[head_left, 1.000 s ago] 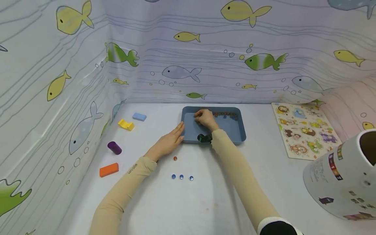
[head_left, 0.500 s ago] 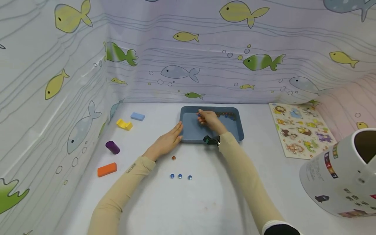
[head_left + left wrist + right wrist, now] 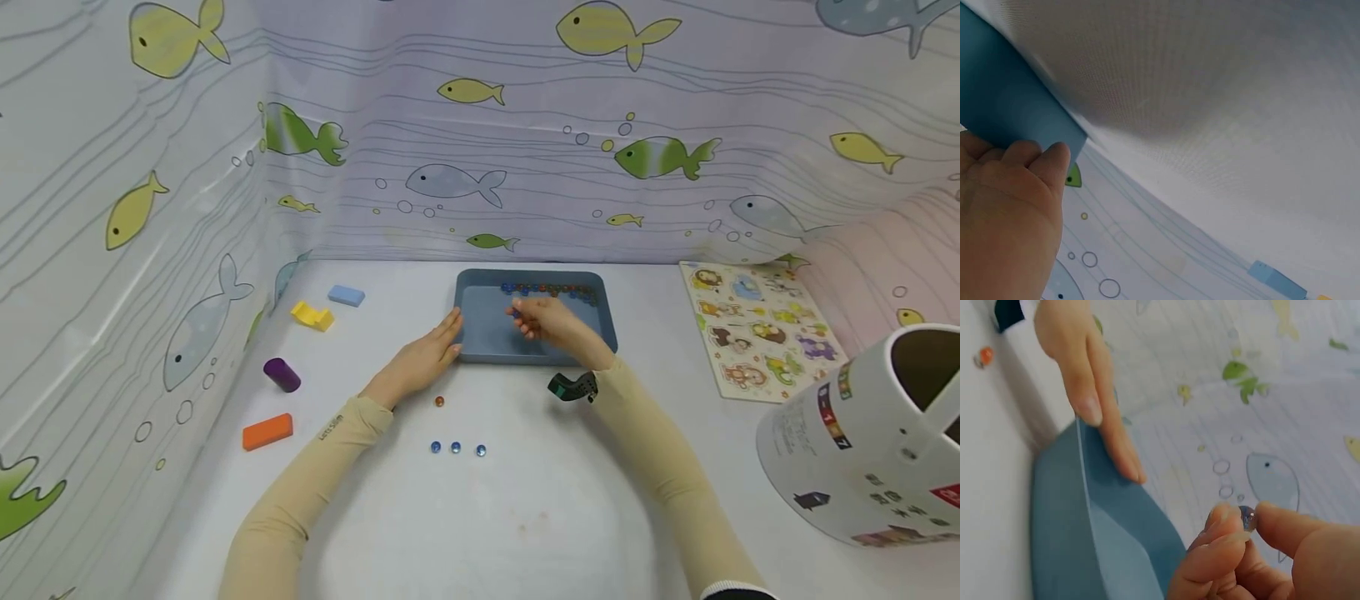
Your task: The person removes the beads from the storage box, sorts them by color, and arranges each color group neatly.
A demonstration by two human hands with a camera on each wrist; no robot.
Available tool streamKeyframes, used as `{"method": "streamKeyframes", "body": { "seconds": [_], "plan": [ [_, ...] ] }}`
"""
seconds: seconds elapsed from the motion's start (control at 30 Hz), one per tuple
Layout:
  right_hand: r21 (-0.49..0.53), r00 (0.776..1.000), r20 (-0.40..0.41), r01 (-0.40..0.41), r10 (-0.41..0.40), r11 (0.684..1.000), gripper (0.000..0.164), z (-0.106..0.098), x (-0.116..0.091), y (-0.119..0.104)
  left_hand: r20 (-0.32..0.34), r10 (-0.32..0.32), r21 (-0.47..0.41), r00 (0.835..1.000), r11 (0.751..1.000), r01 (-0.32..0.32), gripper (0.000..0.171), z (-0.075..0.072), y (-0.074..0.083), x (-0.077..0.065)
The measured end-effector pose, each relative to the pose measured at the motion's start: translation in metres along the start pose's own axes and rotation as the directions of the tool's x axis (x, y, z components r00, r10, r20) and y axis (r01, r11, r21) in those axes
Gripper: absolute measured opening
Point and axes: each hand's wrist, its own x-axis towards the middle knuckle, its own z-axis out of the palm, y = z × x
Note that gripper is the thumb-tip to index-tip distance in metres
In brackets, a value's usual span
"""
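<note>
Between thumb and fingertips, my right hand (image 3: 553, 323) pinches a small blue glass marble (image 3: 1247, 517) over the grey-blue tray (image 3: 487, 354). My left hand (image 3: 417, 362) lies with its fingers straight against the tray's left rim, fingertips at the edge in the right wrist view. Along the tray's back wall runs a row of blue and amber marbles (image 3: 570, 289). On the table in front of the tray sit an orange marble (image 3: 439, 402) and three blue marbles (image 3: 456, 447) in a line.
To the left lie a blue block (image 3: 347, 296), a yellow curved block (image 3: 312, 317), a purple cylinder (image 3: 282, 375) and an orange block (image 3: 267, 432). An animal picture board (image 3: 765, 333) and a white printed bucket (image 3: 832, 458) stand right. A fish-patterned curtain backs the table.
My right hand has left the tray's back and drawn toward me and rightward, pinching the marble. More of the marble row shows behind it. The left hand stays at the tray's rim.
</note>
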Motion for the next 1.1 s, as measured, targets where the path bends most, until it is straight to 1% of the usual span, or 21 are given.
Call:
{"method": "streamKeyframes", "body": {
  "seconds": [0.07,0.17,0.23,0.3,0.4,0.5,0.57,0.7,0.77,0.87,0.97,1.1],
  "plan": [
    [-0.044,0.999,0.046,0.027,-0.025,0.999,0.05,0.003,-0.012,0.001,0.0,-0.001,-0.001,1.0,1.0,0.001,0.059,0.0,0.0,0.0],
    [-0.093,0.99,0.13,0.067,-0.055,0.993,0.049,0.009,-0.029,0.009,0.001,-0.004,-0.005,1.0,1.0,0.004,0.059,0.0,0.0,-0.001],
    [-0.12,0.979,0.196,0.077,-0.052,0.99,0.047,0.015,-0.038,0.018,0.002,-0.009,-0.004,1.0,1.0,0.009,0.059,0.0,0.0,-0.001],
    [-0.171,0.963,0.264,0.097,-0.049,0.98,0.043,0.023,-0.046,0.029,0.003,-0.014,-0.004,1.0,1.0,0.014,0.058,0.0,0.0,0.0],
    [-0.276,0.934,0.357,0.129,-0.023,0.952,0.033,0.037,-0.056,0.046,0.004,-0.017,-0.006,1.0,1.0,0.017,0.058,0.0,0.0,0.0],
    [-0.372,0.908,0.418,0.192,-0.021,0.908,0.02,0.049,-0.067,0.06,0.006,-0.013,-0.006,1.0,1.0,0.013,0.059,-0.001,0.0,0.0],
    [-0.408,0.903,0.429,0.23,-0.037,0.884,0.013,0.055,-0.074,0.066,0.007,-0.008,-0.009,1.0,1.0,0.008,0.059,-0.001,0.001,0.0],
    [-0.465,0.914,0.391,0.299,-0.11,0.834,0.008,0.061,-0.085,0.074,0.007,-0.003,-0.012,1.0,1.0,0.003,0.059,-0.003,0.001,0.0],
    [-0.494,0.914,0.379,0.332,-0.144,0.804,0.009,0.063,-0.087,0.078,0.006,-0.002,-0.015,1.0,1.0,0.002,0.06,-0.003,0.002,0.0],
    [-0.536,0.907,0.372,0.384,-0.197,0.752,0.012,0.065,-0.09,0.082,-0.004,0.008,-0.022,1.0,1.0,-0.008,0.06,-0.003,0.002,-0.001],
    [-0.564,0.899,0.366,0.42,-0.241,0.711,0.014,0.067,-0.092,0.085,-0.019,0.022,-0.025,1.0,0.999,-0.022,0.06,-0.003,0.003,-0.002],
    [-0.597,0.889,0.361,0.451,-0.28,0.663,0.016,0.07,-0.093,0.087,-0.016,0.021,-0.025,1.0,0.999,-0.022,0.06,-0.002,0.003,-0.002]
  ]
}}
